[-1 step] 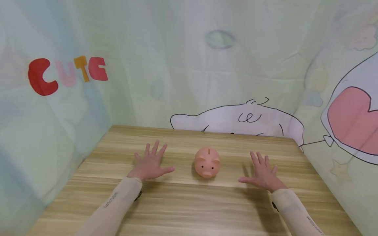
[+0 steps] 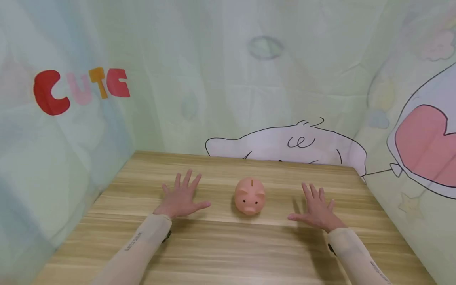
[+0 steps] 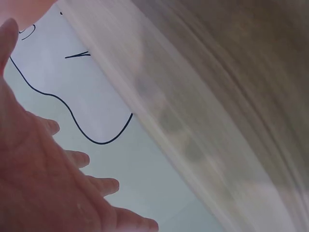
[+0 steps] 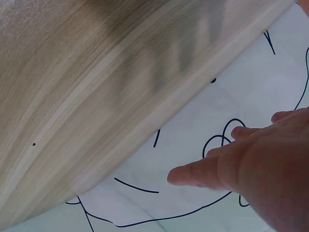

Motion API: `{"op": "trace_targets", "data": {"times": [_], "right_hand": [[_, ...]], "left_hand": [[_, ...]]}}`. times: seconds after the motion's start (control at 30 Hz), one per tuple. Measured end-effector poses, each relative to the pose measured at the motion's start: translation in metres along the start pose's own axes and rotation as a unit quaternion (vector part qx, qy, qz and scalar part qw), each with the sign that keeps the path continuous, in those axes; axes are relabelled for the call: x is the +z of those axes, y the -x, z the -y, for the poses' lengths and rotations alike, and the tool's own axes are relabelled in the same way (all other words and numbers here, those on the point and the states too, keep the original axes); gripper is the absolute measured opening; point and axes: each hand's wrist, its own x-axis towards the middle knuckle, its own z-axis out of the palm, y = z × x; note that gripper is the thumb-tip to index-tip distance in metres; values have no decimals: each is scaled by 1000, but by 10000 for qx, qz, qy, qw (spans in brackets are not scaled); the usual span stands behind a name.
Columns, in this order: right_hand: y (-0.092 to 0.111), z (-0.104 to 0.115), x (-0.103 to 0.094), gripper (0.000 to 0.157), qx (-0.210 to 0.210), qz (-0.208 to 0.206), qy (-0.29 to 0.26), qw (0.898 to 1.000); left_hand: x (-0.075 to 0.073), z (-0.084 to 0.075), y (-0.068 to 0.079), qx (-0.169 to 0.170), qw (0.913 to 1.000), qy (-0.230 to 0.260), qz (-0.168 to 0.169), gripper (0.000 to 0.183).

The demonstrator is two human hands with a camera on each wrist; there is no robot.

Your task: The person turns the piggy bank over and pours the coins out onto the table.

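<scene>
A pink piggy bank [image 2: 250, 196] with a coin slot on top sits upright on the wooden table [image 2: 228, 253], its snout facing the camera. To its left is my left hand [image 2: 181, 198], fingers spread and thumb pointing toward it, with a gap between. On the other side my right hand [image 2: 317, 210] is spread the same way, apart from the piggy bank. Both hands hold nothing, and shadows fall on the table beneath them. In the left wrist view the palm [image 3: 38, 179] shows with its fingers straight. A pink rounded edge of the piggy bank [image 3: 34, 9] enters that view's top corner.
Pale printed curtains [image 2: 171, 79] enclose the table at the back and on both sides. The left one carries the word CUTE [image 2: 53, 93]; a drawn white character [image 2: 285, 144] shows at the table's back edge. Light sleeves [image 2: 139, 245] cover both forearms.
</scene>
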Motion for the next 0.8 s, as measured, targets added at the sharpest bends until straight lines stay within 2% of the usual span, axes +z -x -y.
{"op": "trace_targets", "data": {"times": [0.33,0.47,0.6,0.8], "right_hand": [[0,4,2,118,50,-28,-142,9999],[-2,8,4,117,-179,-208,-162,9995],[-7,13,9,117,-647,-311,-635,9954],[-22,33,16,118,-1126,27,-1682,9793]], "left_hand": [[4,-2,2,-88,9999,97,50,100],[5,-5,3,-135,9997,203,86,100],[9,-6,2,-146,9993,338,92,97],[10,-12,-2,-30,9975,699,136,90]]}}
